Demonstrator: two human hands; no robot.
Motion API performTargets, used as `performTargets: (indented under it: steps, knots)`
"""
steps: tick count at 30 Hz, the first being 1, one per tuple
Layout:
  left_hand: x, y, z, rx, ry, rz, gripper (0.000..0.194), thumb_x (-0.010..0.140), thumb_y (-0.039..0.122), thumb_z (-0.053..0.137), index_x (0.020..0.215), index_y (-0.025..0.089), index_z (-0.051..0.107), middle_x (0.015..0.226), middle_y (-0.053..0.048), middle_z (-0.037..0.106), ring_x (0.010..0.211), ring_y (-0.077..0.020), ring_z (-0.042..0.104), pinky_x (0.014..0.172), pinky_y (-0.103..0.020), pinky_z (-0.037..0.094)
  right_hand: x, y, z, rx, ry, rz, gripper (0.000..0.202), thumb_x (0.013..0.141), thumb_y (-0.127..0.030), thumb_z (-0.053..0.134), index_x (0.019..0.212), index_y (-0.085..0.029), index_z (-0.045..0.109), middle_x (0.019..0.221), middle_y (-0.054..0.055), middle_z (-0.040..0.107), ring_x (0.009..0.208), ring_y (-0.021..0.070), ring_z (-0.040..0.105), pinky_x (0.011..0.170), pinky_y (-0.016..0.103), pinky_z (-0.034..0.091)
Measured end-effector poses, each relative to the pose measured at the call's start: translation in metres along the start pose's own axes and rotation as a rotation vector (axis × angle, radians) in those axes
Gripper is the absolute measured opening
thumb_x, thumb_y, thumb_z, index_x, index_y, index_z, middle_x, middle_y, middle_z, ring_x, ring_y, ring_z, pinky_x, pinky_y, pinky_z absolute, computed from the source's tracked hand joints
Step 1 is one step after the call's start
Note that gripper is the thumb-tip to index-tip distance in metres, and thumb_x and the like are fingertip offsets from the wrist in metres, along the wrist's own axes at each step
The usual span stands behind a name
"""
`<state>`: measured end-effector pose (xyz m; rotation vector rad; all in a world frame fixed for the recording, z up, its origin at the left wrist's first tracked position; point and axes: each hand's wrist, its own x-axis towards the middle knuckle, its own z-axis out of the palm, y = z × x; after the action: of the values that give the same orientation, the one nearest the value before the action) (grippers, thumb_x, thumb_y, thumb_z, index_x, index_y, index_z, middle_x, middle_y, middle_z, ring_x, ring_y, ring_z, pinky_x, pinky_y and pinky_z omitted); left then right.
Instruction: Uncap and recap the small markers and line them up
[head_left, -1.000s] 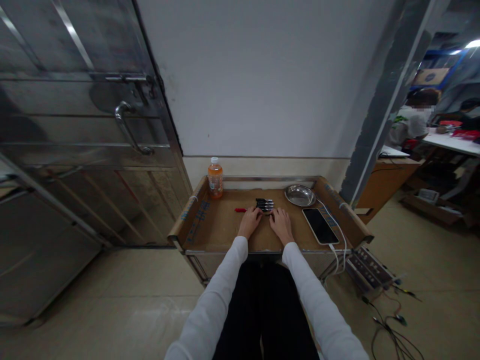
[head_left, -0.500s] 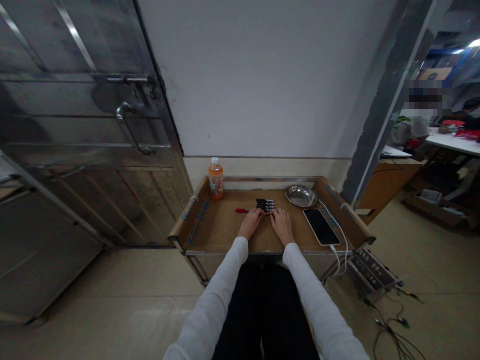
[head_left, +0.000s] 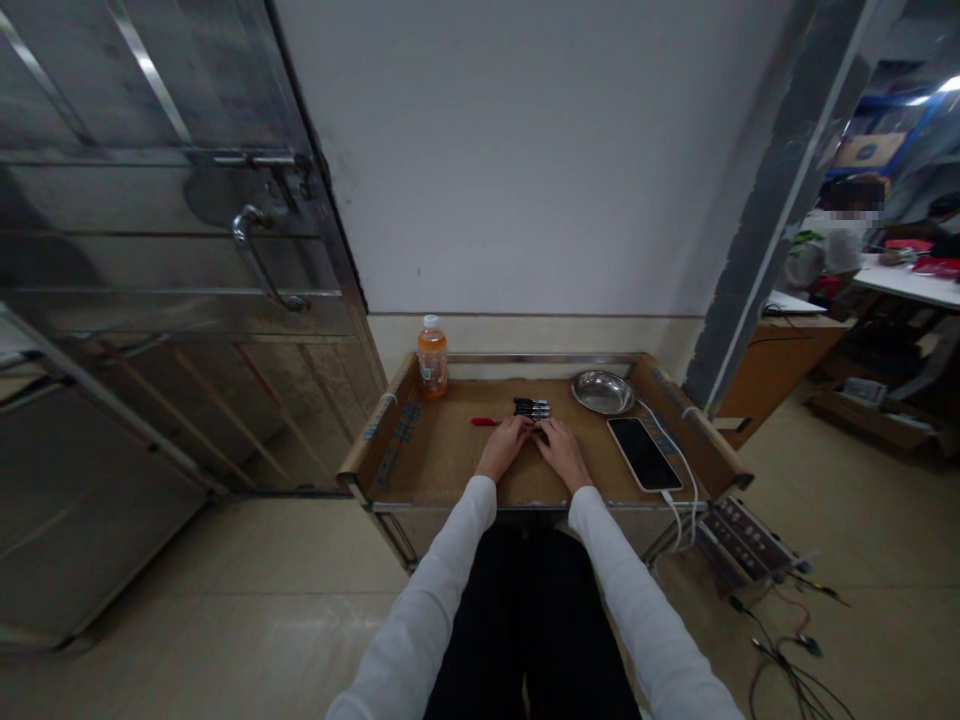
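My left hand [head_left: 507, 446] and my right hand [head_left: 557, 447] rest close together at the middle of the cardboard-lined tray [head_left: 442, 455]. Fingers of both hands are bent inward and closed, their tips nearly meeting; whatever lies between them is too small and covered to make out. Just beyond the fingertips, several black pens [head_left: 532, 407] lie side by side in a stack of parallel rows. A red pen [head_left: 484, 421] pokes out to the left of my left hand, its other end hidden behind the fingers.
An orange drink bottle [head_left: 432, 360] stands at the tray's back left corner. Toward the right are a round metal dish [head_left: 602, 392] and a phone [head_left: 645, 455] with a white cable [head_left: 686, 470]. Raised cardboard sides edge the tray. A person [head_left: 855, 200] is in the background.
My right hand has shifted slightly left, closing the small gap to my left hand. The pens, dish, phone and bottle stay where they were.
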<state>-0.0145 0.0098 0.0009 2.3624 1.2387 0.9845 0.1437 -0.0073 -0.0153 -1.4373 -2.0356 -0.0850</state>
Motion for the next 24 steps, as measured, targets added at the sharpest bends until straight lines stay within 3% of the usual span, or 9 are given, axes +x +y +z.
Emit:
performTargets:
  steps: [8,12,17,24]
  knots:
    - [0.0017,0.0011,0.0005,0.161,-0.043,0.049,0.038,0.090,0.015,0.043,0.127,0.022,0.048,0.126,-0.009,0.057,0.120,-0.0203,0.050,0.103,-0.041,0.037,0.0004,-0.0064,-0.0042,-0.172,0.056,0.137,0.027,0.096,-0.027,0.034,0.103,-0.017,0.058,0.097,0.010,0.064,0.092,0.0208,0.055,0.082,0.032,0.037]
    - [0.0010,0.0036,-0.0013,0.212,-0.069,0.015,0.031,0.089,0.022,0.049,0.119,0.023,0.055,0.118,-0.008,0.060,0.113,-0.0228,0.052,0.099,-0.042,0.037,-0.0003,-0.0069,-0.0057,-0.241,0.068,0.206,0.028,0.097,-0.026,0.033,0.104,-0.016,0.059,0.096,0.010,0.064,0.091,0.0204,0.055,0.081,0.032,0.035]
    - [0.0003,0.0054,-0.0019,0.231,-0.021,-0.028,0.016,0.090,0.026,0.050,0.100,0.020,0.061,0.104,-0.007,0.061,0.104,-0.0220,0.054,0.095,-0.039,0.040,-0.0019,-0.0076,-0.0080,-0.291,0.067,0.291,0.026,0.095,-0.024,0.037,0.100,-0.017,0.061,0.095,0.011,0.062,0.090,0.0210,0.054,0.079,0.032,0.034]
    - [0.0009,0.0003,-0.0003,0.220,0.034,0.025,0.017,0.091,0.024,0.047,0.102,0.019,0.059,0.101,-0.007,0.059,0.097,-0.0201,0.057,0.087,-0.035,0.045,0.0012,-0.0077,-0.0103,-0.144,0.036,0.147,0.028,0.094,-0.022,0.036,0.107,-0.019,0.061,0.102,0.010,0.064,0.094,0.0204,0.057,0.084,0.032,0.038]
